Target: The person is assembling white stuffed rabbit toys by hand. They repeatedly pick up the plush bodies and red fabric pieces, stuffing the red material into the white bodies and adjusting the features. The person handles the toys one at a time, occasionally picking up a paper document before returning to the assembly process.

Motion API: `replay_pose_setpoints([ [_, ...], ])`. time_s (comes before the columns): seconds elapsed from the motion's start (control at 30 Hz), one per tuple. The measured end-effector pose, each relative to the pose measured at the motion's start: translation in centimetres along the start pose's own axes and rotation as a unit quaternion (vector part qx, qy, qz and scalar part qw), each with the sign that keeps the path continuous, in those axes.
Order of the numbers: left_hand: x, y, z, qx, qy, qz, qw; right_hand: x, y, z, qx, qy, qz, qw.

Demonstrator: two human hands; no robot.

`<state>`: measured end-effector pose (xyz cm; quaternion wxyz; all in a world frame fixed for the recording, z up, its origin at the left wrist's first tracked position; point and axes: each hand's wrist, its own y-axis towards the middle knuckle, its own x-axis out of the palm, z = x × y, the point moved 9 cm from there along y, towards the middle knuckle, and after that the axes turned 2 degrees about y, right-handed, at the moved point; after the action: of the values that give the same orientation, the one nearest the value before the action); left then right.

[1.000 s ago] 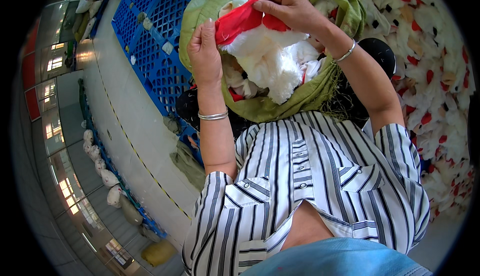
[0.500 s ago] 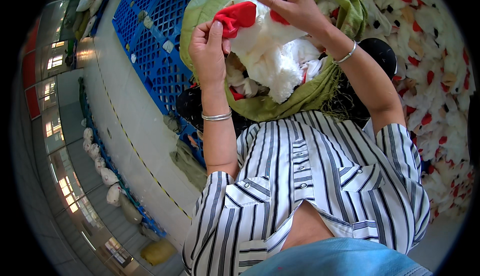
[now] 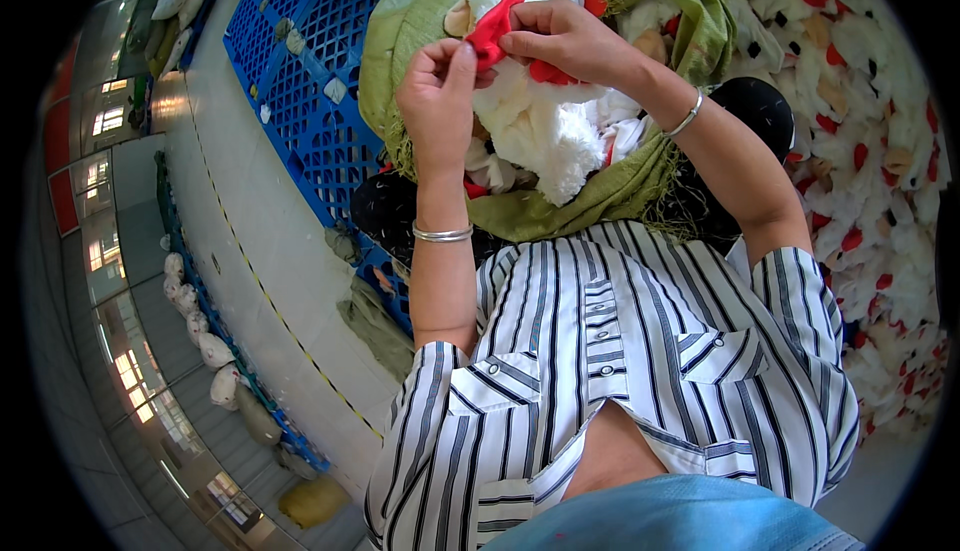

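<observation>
While the left hand (image 3: 437, 101) pinches the red cloth (image 3: 492, 33) in its fingers, the right hand (image 3: 575, 43) grasps its other side. It sits over white plush (image 3: 562, 141) in a green sack (image 3: 580, 208).

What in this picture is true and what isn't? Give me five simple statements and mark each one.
1. The left hand and right hand both grip one red fabric piece. True.
2. The slatted pallet is yellow. False: it is blue.
3. Each wrist wears a silver bracelet. True.
4. The big heap of white and red pieces lies along the left of the picture. False: it lies along the right.
5. The person's shirt is plain green. False: it is white with dark stripes.
</observation>
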<state>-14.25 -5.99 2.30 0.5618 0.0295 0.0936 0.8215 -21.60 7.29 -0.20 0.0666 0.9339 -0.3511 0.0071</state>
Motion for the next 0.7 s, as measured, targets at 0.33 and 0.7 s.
replay_pose_setpoints([
  [0.33,2.4,-0.1,0.6,0.013,-0.002,-0.106,0.994,0.8,-0.4,-1.6,-0.056,0.036,-0.055,0.996],
  [0.7,-19.8,0.8,7.6,0.137,-0.012,0.226,0.964,-16.9,-2.8,-7.4,-0.124,0.061,0.326,0.935],
])
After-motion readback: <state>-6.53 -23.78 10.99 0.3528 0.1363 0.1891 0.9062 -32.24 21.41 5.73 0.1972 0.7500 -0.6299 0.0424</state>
